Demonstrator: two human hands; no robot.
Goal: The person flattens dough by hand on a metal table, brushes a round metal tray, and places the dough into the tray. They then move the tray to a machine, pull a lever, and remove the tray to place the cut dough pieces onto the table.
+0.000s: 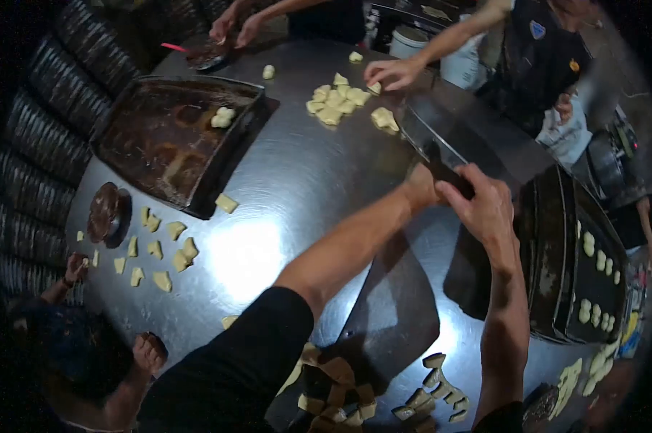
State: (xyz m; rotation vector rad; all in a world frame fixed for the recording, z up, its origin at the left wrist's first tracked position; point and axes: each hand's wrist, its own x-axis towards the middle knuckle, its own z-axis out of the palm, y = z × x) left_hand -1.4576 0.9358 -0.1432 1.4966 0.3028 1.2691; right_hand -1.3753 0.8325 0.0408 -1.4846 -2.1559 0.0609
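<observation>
A big knife with a broad metal blade (433, 137) and a dark handle (457, 182) is held out over the steel table. My right hand (488, 203) is wrapped round the handle. Beside it, my left hand (422, 186) closes on the knife where handle meets blade; its fingers are mostly hidden. Just past the blade's far end lies a lump of pale dough (384, 120), apart from a pile of dough pieces (335, 103). A co-worker's hand (392, 74) touches a piece at that pile.
A deep dark tray (174, 141) holding one dough lump stands at left. Stacked trays (582, 267) with shaped dough are at right. Dough pieces (155, 249) lie scattered at left near a round brown dish (106, 211); cut dough (340, 393) lies nearest me. Other people work around the table.
</observation>
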